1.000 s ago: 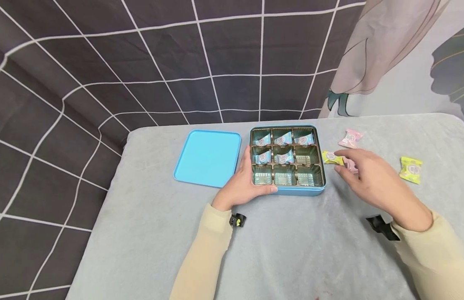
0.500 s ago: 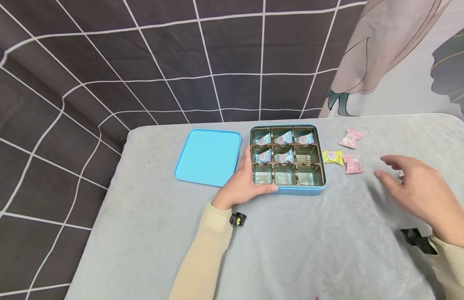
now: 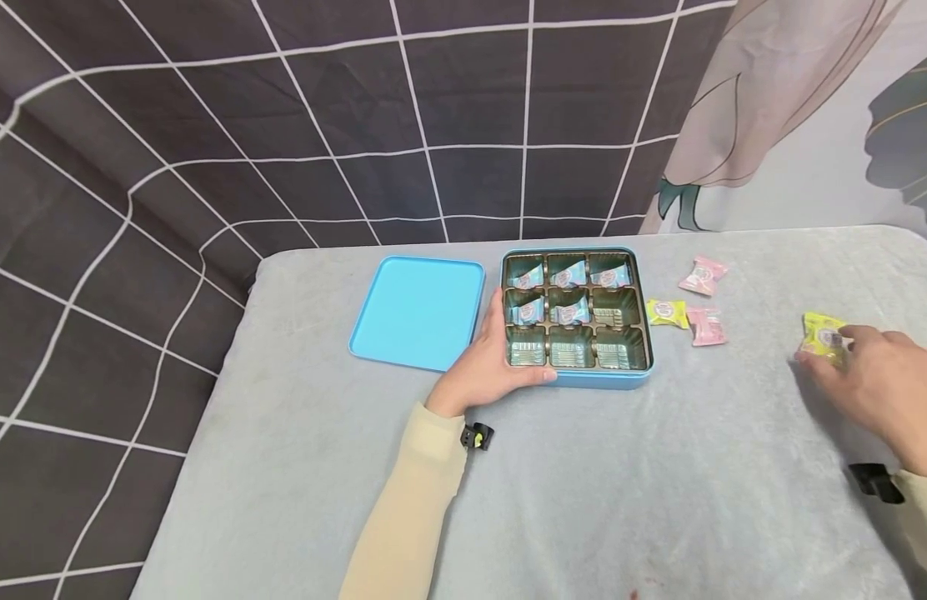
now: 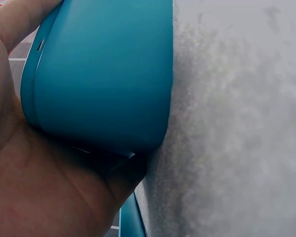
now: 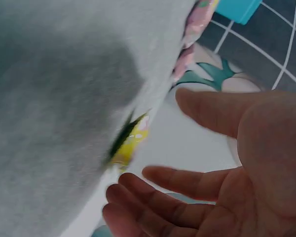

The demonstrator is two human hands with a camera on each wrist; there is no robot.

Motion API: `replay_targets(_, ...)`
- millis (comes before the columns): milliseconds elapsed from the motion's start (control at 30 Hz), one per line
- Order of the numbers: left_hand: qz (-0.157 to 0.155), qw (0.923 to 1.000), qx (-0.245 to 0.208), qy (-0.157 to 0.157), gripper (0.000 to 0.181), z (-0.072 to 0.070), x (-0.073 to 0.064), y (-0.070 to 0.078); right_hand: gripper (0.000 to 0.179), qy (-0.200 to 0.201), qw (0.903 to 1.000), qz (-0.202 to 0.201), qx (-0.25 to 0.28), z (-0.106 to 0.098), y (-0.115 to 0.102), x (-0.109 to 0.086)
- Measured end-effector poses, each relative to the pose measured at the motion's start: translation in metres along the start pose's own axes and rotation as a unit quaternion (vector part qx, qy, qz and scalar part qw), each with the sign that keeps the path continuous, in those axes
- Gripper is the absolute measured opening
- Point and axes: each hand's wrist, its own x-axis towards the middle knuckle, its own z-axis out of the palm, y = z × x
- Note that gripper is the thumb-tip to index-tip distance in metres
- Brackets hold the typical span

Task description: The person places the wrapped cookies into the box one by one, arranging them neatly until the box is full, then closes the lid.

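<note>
My left hand (image 3: 474, 371) grips the front left corner of a blue box (image 3: 602, 381), its thumb along the front wall. In the left wrist view, the palm is against the blue box (image 4: 103, 74). Blue-wrapped candies (image 3: 570, 312) sit across the back row of its gold divided tray, and in the left and middle compartments of the middle row. At the far right, my right hand (image 3: 887, 375) is at a yellow-wrapped candy (image 3: 819, 329). The right wrist view shows thumb and fingers spread apart, with the yellow candy (image 5: 132, 143) beyond their tips.
A flat blue lid (image 3: 418, 312) lies left of the box on the grey cloth (image 3: 321, 467). Right of the box lie another yellow candy (image 3: 667, 313) and two pink candies, one nearer (image 3: 707, 327) and one farther back (image 3: 704, 275). Behind hangs a dark checked curtain (image 3: 463, 92).
My right hand has moved right, from the yellow candy beside the box to the one at the far right. That first yellow candy stays on the cloth. The left hand keeps its grip.
</note>
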Motion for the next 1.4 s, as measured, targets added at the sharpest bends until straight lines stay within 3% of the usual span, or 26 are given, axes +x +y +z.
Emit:
replay_targets(200,0.006,1.0000,-0.005,0.002,0.133,0.000,0.001,0.000,0.072,-0.052,0.9976,0.009,-0.044,0.002,0.006,0.007)
replay_targets(467,0.007,1.0000,-0.003,0.005,0.133,-0.001,0.000,0.000,0.092,-0.064,0.9967,-0.047,-0.017,-0.002,0.018,0.017)
replay_targets(600,0.004,1.0000,-0.001,0.004,0.133,-0.001,0.001,-0.001,0.085,-0.071,0.9966,-0.040,-0.016,-0.002,0.019,0.020)
replay_targets(900,0.004,1.0000,-0.003,0.004,0.133,0.000,0.001,-0.001,0.068,-0.093,0.9947,0.029,-0.034,-0.002,0.007,0.020)
replay_targets(1100,-0.004,1.0000,-0.003,0.002,0.133,-0.001,0.000,0.000,0.061,-0.089,0.9955,0.026,-0.020,0.000,0.008,0.019)
replay_targets(1400,0.006,1.0000,-0.001,0.005,0.134,0.000,0.000,0.000,0.065,-0.080,0.9966,0.014,-0.015,0.001,0.010,0.021)
